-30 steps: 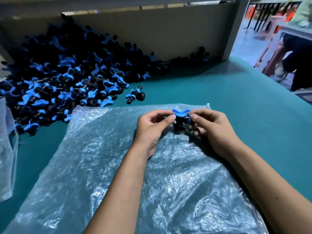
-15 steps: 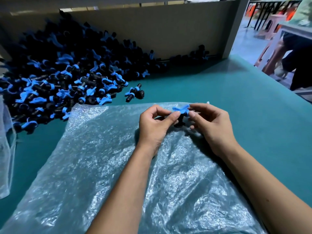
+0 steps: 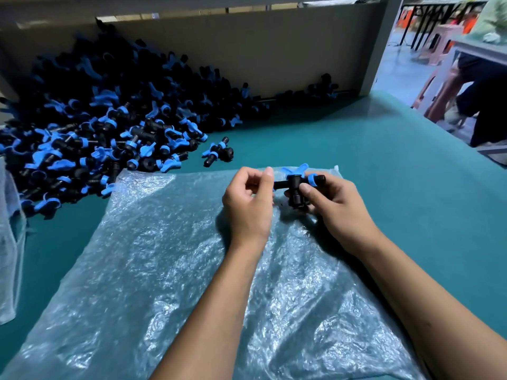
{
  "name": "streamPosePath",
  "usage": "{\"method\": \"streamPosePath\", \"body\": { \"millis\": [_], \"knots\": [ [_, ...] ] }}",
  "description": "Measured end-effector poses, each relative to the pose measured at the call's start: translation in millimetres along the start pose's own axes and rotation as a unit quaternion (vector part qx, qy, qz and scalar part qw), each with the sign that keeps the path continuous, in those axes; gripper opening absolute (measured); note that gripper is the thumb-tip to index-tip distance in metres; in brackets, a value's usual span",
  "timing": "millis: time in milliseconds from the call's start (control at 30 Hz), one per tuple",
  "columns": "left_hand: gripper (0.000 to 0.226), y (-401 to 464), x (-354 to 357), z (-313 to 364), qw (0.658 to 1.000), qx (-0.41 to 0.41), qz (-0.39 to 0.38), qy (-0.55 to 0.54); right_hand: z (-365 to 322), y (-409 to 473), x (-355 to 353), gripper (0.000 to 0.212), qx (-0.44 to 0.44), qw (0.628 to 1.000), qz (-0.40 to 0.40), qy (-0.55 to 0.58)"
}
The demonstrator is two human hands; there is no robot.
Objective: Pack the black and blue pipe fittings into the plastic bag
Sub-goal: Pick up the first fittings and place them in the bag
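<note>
- Step in hand: picking and handling one fitting over the bag, not yet bagged.
- Right hand [image 3: 340, 207] grips a black T-shaped plastic pipe fitting with a blue wing handle and blue ring [image 3: 297, 185], fingers curled round its body; fitting is held up just above the far edge of the bag.
- Left hand [image 3: 248, 204] has fingers curled, thumb and forefinger tip at the fitting's left black stub; looks like a pinch on the stub, contact itself partly hidden.
- Clear crinkled plastic bag [image 3: 170, 270] lies flat on the teal table top [image 3: 384, 165], under both forearms; its mouth seems to be at the far edge near the hands, shut flat as far as visible.
- Nothing visible inside the bag, so task judged at an early stage.
- Big heap of black and blue pipe fittings [image 3: 104, 127] sits at far left against the beige back board [image 3: 274, 56]; one stray fitting [image 3: 218, 153] lies apart, just beyond the bag.
- Another clear bag edge [image 3: 9, 242] at left border.
- Next move likely needs: one hand freed to lift the bag mouth open, other hand pushes the fitting in; wing handle may snag on the thin film.
</note>
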State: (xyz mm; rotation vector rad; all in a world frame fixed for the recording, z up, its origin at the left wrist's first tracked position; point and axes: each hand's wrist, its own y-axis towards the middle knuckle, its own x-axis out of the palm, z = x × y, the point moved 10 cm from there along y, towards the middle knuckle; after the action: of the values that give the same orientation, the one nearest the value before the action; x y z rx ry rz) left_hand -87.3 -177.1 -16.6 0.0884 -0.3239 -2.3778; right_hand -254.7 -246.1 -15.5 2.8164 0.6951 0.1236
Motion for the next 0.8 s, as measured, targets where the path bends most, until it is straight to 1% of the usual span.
{"method": "streamPosePath", "body": {
  "millis": [33, 67, 133, 167, 200, 267, 367, 400, 433, 467, 500, 533, 600, 667, 733, 767, 800],
  "knots": [
    [0.017, 3.6, 1.8, -5.3, 0.999, -0.009, -0.024, 0.025, 1.8, 0.2, 0.5, 0.017, 0.008, 1.000, -0.004, 0.009],
    [0.014, 6.3, 6.8, -10.2, 0.997, -0.022, -0.066, 0.029, 2.7, 0.4, 0.7, 0.017, 0.012, 1.000, -0.006, 0.009],
    [0.013, 7.7, 18.2, -16.9, 0.988, -0.048, -0.144, -0.019, 3.8, 0.9, -0.5, 0.017, 0.020, 1.000, -0.003, 0.024],
    [0.013, 7.4, 21.3, -17.9, 0.983, -0.059, -0.165, -0.054, 4.5, 1.2, -2.1, 0.017, 0.027, 0.999, 0.002, 0.041],
    [0.017, 7.5, 21.4, -17.6, 0.981, -0.065, -0.168, -0.074, 4.8, 1.5, -4.3, 0.019, 0.032, 0.998, 0.008, 0.060],
    [0.022, 7.8, 18.1, -15.1, 0.982, -0.067, -0.149, -0.090, 5.0, 2.0, -7.1, 0.022, 0.039, 0.995, 0.016, 0.091],
    [0.020, 6.0, 17.8, -9.2, 0.982, -0.067, -0.127, -0.123, 1.8, 2.5, -8.4, 0.020, 0.032, 0.991, 0.020, 0.124],
    [0.018, 4.8, 17.8, -8.5, 0.985, -0.067, -0.113, -0.109, 0.4, 2.5, -10.7, 0.018, 0.029, 0.990, 0.029, 0.135],
    [0.017, 2.8, 17.6, -7.1, 0.992, -0.062, -0.096, -0.060, -0.6, 2.5, -14.8, 0.015, 0.027, 0.987, 0.045, 0.149],
    [0.017, -0.5, 18.4, -4.2, 0.995, -0.050, -0.080, 0.019, -1.0, 2.5, -20.6, 0.014, 0.029, 0.984, 0.069, 0.165],
    [0.018, -5.7, 22.4, 1.0, 0.991, -0.031, -0.076, 0.105, -0.7, 2.1, -27.7, 0.013, 0.034, 0.979, 0.098, 0.177],
    [0.018, -12.9, 30.5, 7.4, 0.981, -0.008, -0.087, 0.176, -0.2, 1.2, -35.1, 0.014, 0.040, 0.974, 0.128, 0.185],
    [0.024, -32.0, 57.5, 16.7, 0.955, 0.048, -0.156, 0.248, -0.5, -0.8, -48.4, 0.013, 0.050, 0.965, 0.173, 0.192],
    [0.037, -49.2, 77.0, 18.0, 0.911, 0.107, -0.211, 0.339, -2.5, -1.8, -57.1, 0.014, 0.050, 0.961, 0.191, 0.196],
    [0.049, -52.7, 78.5, 17.0, 0.871, 0.148, -0.218, 0.415, -4.3, -2.7, -64.3, 0.012, 0.047, 0.957, 0.202, 0.202],
    [0.051, -50.1, 76.2, 14.9, 0.863, 0.151, -0.224, 0.428, -5.5, -3.2, -68.2, 0.008, 0.044, 0.955, 0.209, 0.205],
    [0.048, -46.8, 73.1, 13.0, 0.865, 0.143, -0.232, 0.421, -6.7, -3.9, -72.6, 0.004, 0.041, 0.952, 0.218, 0.210]
  ]
}}
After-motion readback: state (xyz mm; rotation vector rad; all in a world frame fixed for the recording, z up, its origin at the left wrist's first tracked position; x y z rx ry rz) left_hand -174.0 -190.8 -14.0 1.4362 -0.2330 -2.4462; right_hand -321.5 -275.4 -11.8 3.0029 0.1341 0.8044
